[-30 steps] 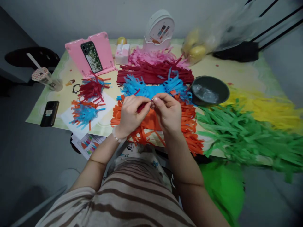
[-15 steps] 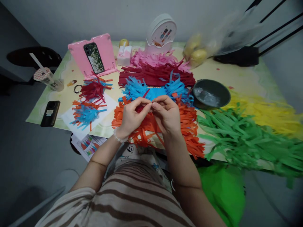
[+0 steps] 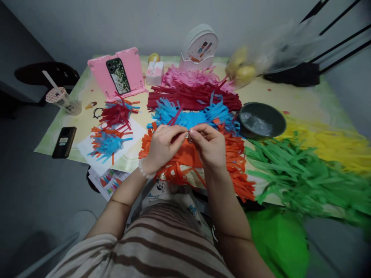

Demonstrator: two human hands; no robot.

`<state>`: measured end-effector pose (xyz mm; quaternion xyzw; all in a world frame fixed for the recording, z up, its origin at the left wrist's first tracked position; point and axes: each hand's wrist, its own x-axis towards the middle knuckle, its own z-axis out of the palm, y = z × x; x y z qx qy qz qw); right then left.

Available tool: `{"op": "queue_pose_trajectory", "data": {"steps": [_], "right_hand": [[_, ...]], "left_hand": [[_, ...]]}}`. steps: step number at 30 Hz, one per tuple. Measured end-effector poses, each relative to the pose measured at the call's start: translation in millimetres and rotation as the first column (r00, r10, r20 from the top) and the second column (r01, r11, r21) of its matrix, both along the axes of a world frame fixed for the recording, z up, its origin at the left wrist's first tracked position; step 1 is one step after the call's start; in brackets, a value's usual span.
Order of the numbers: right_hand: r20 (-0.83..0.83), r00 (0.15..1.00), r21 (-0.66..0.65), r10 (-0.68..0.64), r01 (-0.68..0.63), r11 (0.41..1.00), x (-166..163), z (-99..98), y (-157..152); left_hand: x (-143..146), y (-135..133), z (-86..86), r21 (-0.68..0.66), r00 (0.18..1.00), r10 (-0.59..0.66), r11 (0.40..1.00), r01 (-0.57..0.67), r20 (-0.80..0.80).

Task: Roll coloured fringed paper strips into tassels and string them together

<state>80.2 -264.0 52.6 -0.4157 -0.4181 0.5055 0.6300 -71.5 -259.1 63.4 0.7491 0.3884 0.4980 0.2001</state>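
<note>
Above the orange fringed paper (image 3: 185,156), my left hand (image 3: 164,144) and my right hand (image 3: 210,144) meet fingertip to fingertip. My left thumb and index finger are pinched together, and a thin dark red paper strip (image 3: 175,116) sticks up from behind that hand. The fingers of my right hand are pinched too, touching the left fingertips. What lies between the right fingertips is too small to make out. Just beyond the hands is blue fringed paper (image 3: 193,117), then dark red fringed paper (image 3: 191,98) and pink fringed paper (image 3: 188,77).
Right: a dark bowl (image 3: 262,120), green paper strips (image 3: 307,173), yellow paper strips (image 3: 327,143). Left: paper tassels (image 3: 107,144), a phone (image 3: 64,143), a lidded cup (image 3: 63,101). Behind: a pink tablet case (image 3: 98,75), a tissue pack (image 3: 155,73), bagged yellow fruit (image 3: 243,71).
The whole view has shifted slightly, so things appear lower and a little to the right. Both hands stay pinched together, with their fingers slightly rearranged.
</note>
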Motion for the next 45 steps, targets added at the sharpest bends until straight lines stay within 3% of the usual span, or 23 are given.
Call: {"op": "queue_pose_trajectory", "data": {"steps": [2, 5, 10, 16, 20, 27, 34, 45], "right_hand": [[0.0, 1.0, 0.003, 0.003, -0.003, 1.0, -1, 0.9, 1], [-0.003, 0.999, 0.003, 0.032, -0.032, 0.999, 0, 2.1, 1], [0.038, 0.995, 0.023, 0.094, -0.095, 0.995, 3, 3.9, 2], [0.192, 0.98, 0.138, -0.059, 0.033, 0.99, -3, 9.0, -3], [0.154, 0.987, 0.118, -0.043, 0.024, 0.993, -7, 9.2, -4], [0.08, 0.996, 0.083, -0.031, 0.024, 0.996, 0, 8.2, 0], [0.245, 0.969, 0.098, -0.026, 0.002, 0.995, 0, 10.6, -3], [0.309, 0.95, 0.126, -0.041, 0.002, 0.992, 12, 26.8, -14]], "left_hand": [[1, 0, -1.8, -0.122, 0.99, -0.049, 0.99, 0.065, 0.131], [3, 1, -3.1, -0.305, 0.927, -0.106, 0.926, 0.223, 0.359], [4, 3, -3.2, -0.389, 0.838, -0.105, 0.85, 0.354, 0.535], [6, 2, -4.1, -0.387, 0.857, -0.039, 0.881, 0.272, 0.514], [10, 0, -6.1, -0.368, 0.832, 0.034, 0.906, 0.208, 0.553], [4, 0, -8.4, -0.341, 0.817, -0.113, 0.869, 0.357, 0.566], [4, -1, -15.4, -0.331, 0.862, 0.02, 0.928, 0.173, 0.506], [-9, -4, -8.5, -0.458, 0.801, -0.102, 0.775, 0.436, 0.59]]}}
